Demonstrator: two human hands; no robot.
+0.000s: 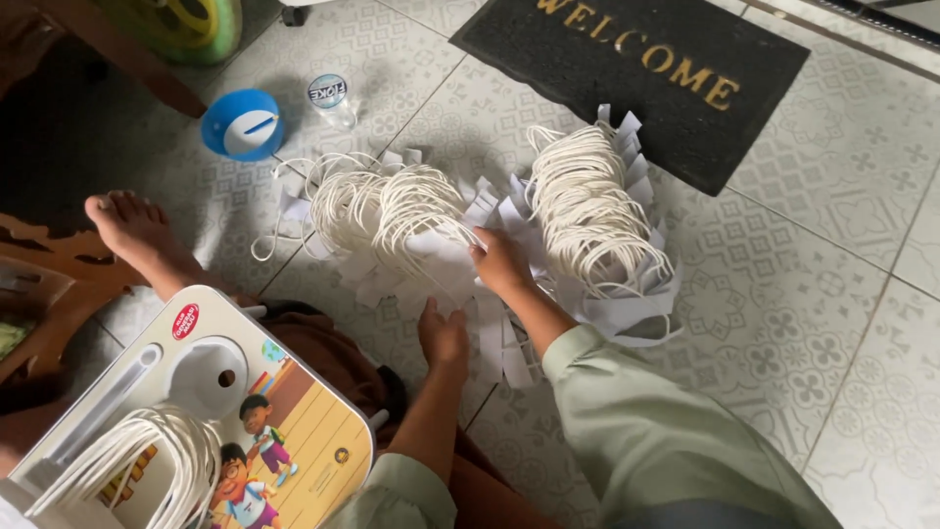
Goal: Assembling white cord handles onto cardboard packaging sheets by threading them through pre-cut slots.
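Right hand: your right hand [501,263] is closed on a white paper strip [460,238] at the near edge of the two heaps, fingers curled around it.
Left hand: your left hand [443,333] lies just below and to the left of that grip, palm down on the strips; you cannot tell whether its fingers pinch anything.
Left heap: the looped white cords on paper strips [377,208] fan out up and left of the grip.
Right heap: a taller stack of cords and strips [592,211] stands just right of the grip, touching your wrist side.
Lap table: the cartoon-printed lap table [294,421] sits well below-left, with more cords [147,460] on it.
Floor: tiled floor [803,323]; dark doormat [636,78] beyond the heaps; blue lid [242,124] far up-left.
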